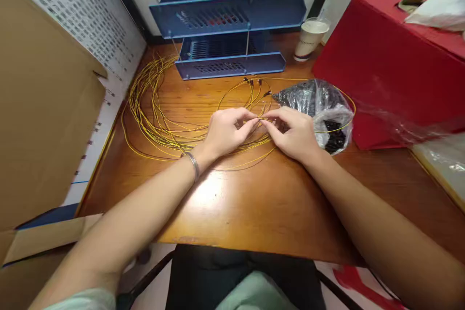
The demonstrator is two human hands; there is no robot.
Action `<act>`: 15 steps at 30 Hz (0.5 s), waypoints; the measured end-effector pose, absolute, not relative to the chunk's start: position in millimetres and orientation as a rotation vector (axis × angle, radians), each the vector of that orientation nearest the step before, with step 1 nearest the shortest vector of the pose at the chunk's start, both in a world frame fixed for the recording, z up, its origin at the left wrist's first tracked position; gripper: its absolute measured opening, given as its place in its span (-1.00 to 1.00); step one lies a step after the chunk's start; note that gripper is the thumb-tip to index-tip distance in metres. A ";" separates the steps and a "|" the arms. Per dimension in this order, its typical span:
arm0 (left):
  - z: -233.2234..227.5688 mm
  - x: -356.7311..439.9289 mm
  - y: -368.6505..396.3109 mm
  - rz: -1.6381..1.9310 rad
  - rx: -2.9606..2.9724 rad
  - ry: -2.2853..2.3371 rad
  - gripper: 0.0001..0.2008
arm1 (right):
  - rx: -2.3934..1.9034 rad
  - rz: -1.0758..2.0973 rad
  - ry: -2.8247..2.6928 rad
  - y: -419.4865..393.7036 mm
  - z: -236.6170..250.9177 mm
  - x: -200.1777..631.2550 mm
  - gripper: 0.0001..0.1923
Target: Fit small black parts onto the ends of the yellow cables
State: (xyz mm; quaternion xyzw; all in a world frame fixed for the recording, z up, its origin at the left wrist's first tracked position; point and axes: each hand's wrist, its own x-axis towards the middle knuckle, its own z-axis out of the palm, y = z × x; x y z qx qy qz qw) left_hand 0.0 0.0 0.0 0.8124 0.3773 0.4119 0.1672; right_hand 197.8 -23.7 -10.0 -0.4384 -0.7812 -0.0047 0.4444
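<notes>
The left hand (pixel 227 131) and right hand (pixel 295 134) meet fingertip to fingertip over the middle of the wooden surface (pixel 254 203), each grip pinched narrow on a thin yellow cable (pixel 160 131). The cable lies in loose, tangled loops across the surface, dark connectors at some ends. A clear plastic bag (pixel 319 106) of black parts sits just beside the right hand.

Yellow cables (pixel 160 121) are looping over a warm orange-brown wooden table (pixel 254 198). A blue tray rack (pixel 228 14) is sitting behind them, a bright red box (pixel 385 58) is glowing alongside, and a clear bag (pixel 319 106) is showing black bits.
</notes>
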 end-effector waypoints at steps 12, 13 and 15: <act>2.2 -0.8 -1.3 1.175 2.274 1.109 -0.84 | -1.136 0.073 -1.923 -24.8 -9.1 197.0 -0.87; 2.2 -0.9 -1.2 1.179 2.278 1.107 -0.84 | -1.134 0.078 -1.920 -24.9 -8.8 196.9 -0.88; 2.0 -1.1 -1.0 1.184 2.285 1.102 -0.84 | -1.124 0.090 -1.912 -25.2 -8.0 196.6 -0.89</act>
